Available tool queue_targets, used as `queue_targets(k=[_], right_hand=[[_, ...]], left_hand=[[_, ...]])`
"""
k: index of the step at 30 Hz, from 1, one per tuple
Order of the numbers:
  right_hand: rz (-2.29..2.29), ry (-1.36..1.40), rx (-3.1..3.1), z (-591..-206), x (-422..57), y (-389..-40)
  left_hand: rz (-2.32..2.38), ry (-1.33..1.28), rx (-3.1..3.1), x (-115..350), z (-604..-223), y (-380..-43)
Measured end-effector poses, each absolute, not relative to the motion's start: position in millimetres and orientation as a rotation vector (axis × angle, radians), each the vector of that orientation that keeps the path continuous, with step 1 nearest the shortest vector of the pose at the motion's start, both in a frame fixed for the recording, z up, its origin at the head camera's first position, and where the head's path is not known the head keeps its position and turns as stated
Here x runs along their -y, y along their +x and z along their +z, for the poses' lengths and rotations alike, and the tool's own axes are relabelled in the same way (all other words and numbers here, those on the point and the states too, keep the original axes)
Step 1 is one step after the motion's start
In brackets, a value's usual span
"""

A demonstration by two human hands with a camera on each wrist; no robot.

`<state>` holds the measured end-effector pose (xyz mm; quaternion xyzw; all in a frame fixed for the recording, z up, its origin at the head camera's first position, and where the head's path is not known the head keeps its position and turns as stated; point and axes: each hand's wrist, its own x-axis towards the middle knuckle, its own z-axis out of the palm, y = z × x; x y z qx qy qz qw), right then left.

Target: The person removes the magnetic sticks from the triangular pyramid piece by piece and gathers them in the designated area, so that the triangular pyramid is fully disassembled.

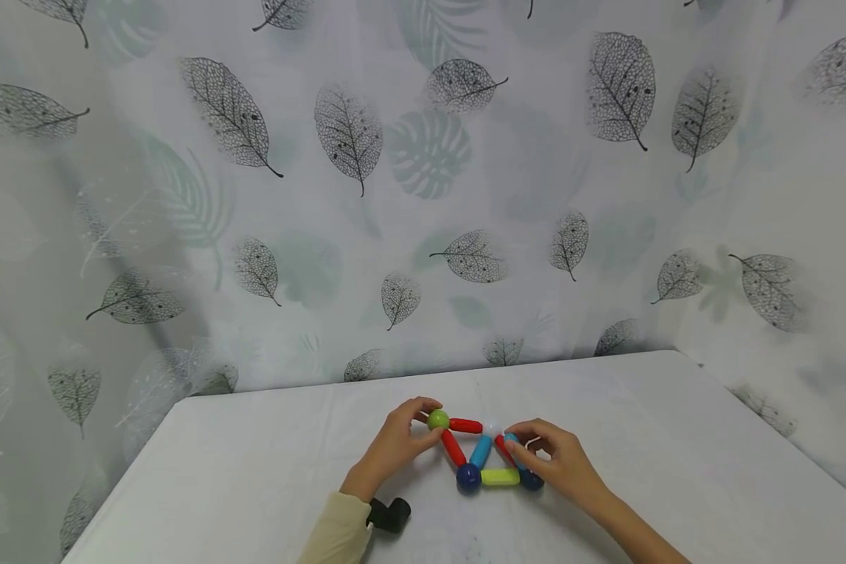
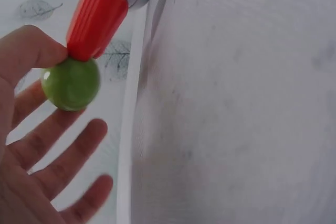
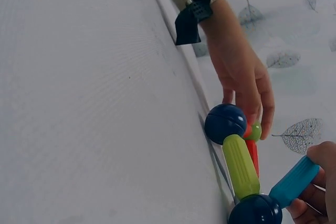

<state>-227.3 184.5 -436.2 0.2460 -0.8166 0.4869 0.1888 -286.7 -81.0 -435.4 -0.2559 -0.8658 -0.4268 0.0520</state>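
Note:
My left hand [image 1: 392,444] pinches a green ball [image 2: 71,84] between thumb and fingers, the other fingers spread. Two red rods [image 1: 454,448] run from this ball, one to a white ball [image 1: 491,428], one to a dark blue ball [image 1: 468,478]. A light blue rod [image 1: 481,452] links those two balls. From the near dark blue ball a lime rod [image 3: 241,166] leads to a second dark blue ball [image 3: 255,211]. My right hand [image 1: 560,460] pinches the upper end of another light blue rod [image 3: 296,181], whose lower end meets that second ball. Behind it is another red rod [image 1: 504,450].
The pieces are over a white-covered table [image 1: 240,470]. A leaf-printed curtain [image 1: 409,196] hangs behind the table's far edge. A black strap with a dark block [image 1: 389,515] sits on the left wrist, over a beige sleeve [image 1: 338,529].

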Motion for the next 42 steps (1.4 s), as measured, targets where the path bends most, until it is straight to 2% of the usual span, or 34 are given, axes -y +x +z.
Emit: queue_targets(k=[16, 27, 42], right_hand=[[1.348, 0.71, 2.319, -435, -186, -226], [1.364, 0.796, 2.281, -434, -187, -228], [1.299, 0.737, 2.361, -424, -200, -230]], left_hand=[[-1.159, -0.762, 2.727, 84, -443, -287], [-1.16, -1.002, 2.817, 61, -434, -274], [-1.089, -0.979, 2.861, 59, -436, -272]])
